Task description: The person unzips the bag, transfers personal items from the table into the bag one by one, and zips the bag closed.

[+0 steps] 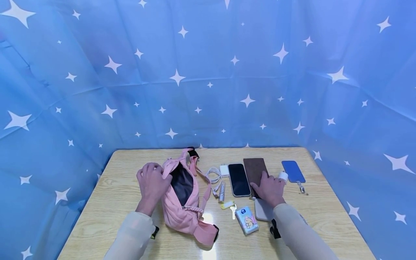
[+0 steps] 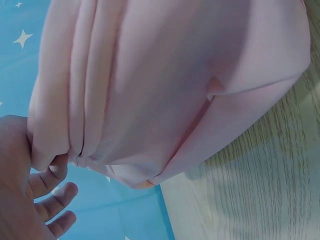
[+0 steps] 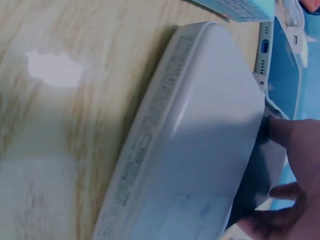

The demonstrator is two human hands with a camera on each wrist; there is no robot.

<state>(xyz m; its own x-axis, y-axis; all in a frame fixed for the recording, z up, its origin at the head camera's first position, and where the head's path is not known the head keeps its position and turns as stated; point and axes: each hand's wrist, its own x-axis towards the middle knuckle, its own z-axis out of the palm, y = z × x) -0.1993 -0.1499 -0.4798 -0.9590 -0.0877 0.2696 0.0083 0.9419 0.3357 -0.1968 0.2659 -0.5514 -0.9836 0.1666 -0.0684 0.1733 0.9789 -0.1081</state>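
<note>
My left hand (image 1: 154, 183) pinches the edge of a pink bag (image 1: 182, 221), whose zipped mouth gapes and shows a dark lining (image 1: 182, 184). In the left wrist view the thumb and index finger hold the pink fabric (image 2: 165, 85) while the other fingers hang loosely curled. On the right, my right hand (image 1: 270, 188) grips a brown notebook-like cover (image 1: 255, 168) at its near part, thumb on one side and fingers on the other. The right wrist view shows a pale power bank (image 3: 210, 115) beside that hand, partly covering my view of the dark cover (image 3: 257, 175).
Left of the cover lie a phone (image 1: 239, 180), white charger (image 1: 224, 170), coiled cable (image 1: 213, 176), small tube (image 1: 222, 192) and key (image 1: 233, 211). A tissue pack (image 1: 247, 220) lies nearer. A white cap-like item (image 1: 283, 176) and blue card holder (image 1: 293, 171) are at right.
</note>
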